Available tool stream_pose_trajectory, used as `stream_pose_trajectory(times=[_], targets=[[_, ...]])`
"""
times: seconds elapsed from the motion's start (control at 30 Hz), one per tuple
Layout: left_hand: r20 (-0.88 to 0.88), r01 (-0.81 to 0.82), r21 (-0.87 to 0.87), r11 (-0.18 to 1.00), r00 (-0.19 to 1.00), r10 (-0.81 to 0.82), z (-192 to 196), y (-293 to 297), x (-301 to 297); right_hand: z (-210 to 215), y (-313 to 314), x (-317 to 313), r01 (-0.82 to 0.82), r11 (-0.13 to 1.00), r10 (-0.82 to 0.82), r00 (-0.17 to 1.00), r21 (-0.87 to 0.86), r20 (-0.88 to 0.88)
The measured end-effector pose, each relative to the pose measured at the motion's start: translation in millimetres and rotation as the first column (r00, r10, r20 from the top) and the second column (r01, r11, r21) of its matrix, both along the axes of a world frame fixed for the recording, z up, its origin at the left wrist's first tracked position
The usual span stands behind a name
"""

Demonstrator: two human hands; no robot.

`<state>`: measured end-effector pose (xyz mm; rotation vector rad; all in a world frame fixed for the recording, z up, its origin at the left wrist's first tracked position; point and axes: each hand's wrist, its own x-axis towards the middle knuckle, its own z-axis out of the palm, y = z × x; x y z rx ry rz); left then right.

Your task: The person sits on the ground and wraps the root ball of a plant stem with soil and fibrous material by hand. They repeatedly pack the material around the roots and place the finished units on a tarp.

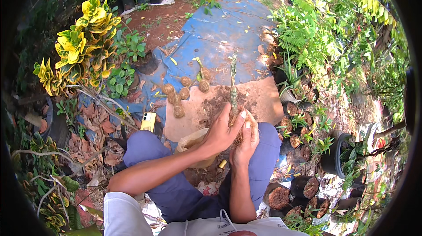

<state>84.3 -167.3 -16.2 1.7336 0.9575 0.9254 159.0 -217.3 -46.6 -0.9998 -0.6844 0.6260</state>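
Both hands are closed around a brown, fibrous root ball (238,139) in front of my knees. My left hand (220,129) wraps its near left side, thumb across the top. From the right, my right hand (246,144) cups it, with fingers curled. Out of the ball a tall, narrow, mottled green leaf (233,82) stands upright. Much of the ball is hidden by my fingers. Beneath lies a brown sheet (263,97) scattered with dark soil. A pale sack (190,141) sits under my left forearm, and a small gold-coloured spool (223,164) lies between my legs.
Several string-wrapped balls (179,110) lie left of centre, some with leaves. A yellow phone (148,122) rests by my left knee. A blue tarp (211,29) stretches ahead. Soil-filled black bags (279,197) and a black pot (336,156) stand right; a yellow-leaved shrub (83,47) grows left.
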Motion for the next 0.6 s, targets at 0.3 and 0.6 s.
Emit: stream_pose_trajectory(times=[0.3, 0.6], targets=[[0.286, -0.055, -0.549, 0.834, 0.925, 0.249, -32, 11, 10, -7, 3, -17, 0.173, 0.985, -0.159, 0.923, -0.01, 0.35], [0.365, 0.195, -0.886, 0.42, 0.852, 0.376, -18, 15, -6, -34, 11, -31, 0.216, 0.958, -0.285, 0.755, 0.186, 0.591]])
